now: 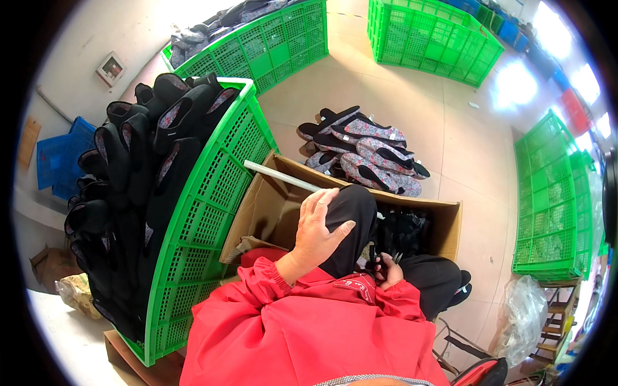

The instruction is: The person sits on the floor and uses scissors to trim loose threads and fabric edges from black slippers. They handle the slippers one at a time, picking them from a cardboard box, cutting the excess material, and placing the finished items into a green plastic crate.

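My left hand [317, 233] is raised over my dark-trousered left knee, palm partly showing, thumb spread from the fingers and nothing seen in it. Behind its fingertips ends a white rod [281, 175], which lies along the cardboard box [444, 219]; whether they touch I cannot tell. Low between my knees, my right hand [390, 273] is closed round a small dark tool [371, 258]. A glint of metal shows by its fingers, but the tool's kind is unclear. Beyond my knees, the box holds a dark heap [402, 228], too shadowed to make out.
At my left stands a green crate [199, 212] piled with black slip-on shoes [122, 161]. Patterned grey shoes [380, 154] lie heaped on the floor beyond the box. Further green crates stand far left, far ahead [431, 45] and right [550, 199]. Clear plastic [523, 315] lies at right.
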`<action>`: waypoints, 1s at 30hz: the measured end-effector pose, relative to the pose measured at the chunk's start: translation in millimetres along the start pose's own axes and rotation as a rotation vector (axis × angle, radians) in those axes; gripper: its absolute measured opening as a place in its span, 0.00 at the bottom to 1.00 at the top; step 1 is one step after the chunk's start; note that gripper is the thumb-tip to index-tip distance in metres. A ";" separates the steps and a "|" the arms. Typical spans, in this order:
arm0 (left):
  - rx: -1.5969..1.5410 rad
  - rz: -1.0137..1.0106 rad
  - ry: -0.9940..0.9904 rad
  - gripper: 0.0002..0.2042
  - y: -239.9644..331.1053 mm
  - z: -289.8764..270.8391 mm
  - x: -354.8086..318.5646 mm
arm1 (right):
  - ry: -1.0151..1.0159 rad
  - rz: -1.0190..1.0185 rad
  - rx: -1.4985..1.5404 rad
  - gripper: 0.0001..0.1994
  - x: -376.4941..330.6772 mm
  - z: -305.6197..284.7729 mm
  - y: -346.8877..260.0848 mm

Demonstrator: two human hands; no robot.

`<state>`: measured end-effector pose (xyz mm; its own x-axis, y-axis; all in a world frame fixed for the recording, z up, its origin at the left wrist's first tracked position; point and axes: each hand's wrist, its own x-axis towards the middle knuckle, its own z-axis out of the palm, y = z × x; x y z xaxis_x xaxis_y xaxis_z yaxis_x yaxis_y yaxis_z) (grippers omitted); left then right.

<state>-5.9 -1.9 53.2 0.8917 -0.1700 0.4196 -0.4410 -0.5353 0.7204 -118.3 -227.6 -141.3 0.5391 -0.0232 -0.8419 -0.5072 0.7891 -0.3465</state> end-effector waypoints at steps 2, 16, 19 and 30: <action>0.028 0.010 -0.051 0.39 -9.2 2.4 -4.2 | -0.003 -0.023 0.026 0.06 2.9 0.4 1.5; -0.014 -0.185 -0.138 0.20 -20.7 5.1 -3.3 | 0.007 -0.037 0.053 0.07 6.5 -0.8 2.0; -0.032 -0.100 -0.108 0.17 -18.2 3.2 -1.7 | 0.008 -0.041 0.048 0.08 6.7 0.1 1.9; -0.079 -0.077 -0.052 0.22 -11.4 -2.0 -0.7 | -0.008 -0.038 0.036 0.08 7.6 -0.9 2.6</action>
<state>-1.7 6.0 45.8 0.9264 -0.1746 0.3335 -0.3758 -0.4818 0.7916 -116.1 -226.2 -149.0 0.5632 -0.0487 -0.8249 -0.4619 0.8092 -0.3632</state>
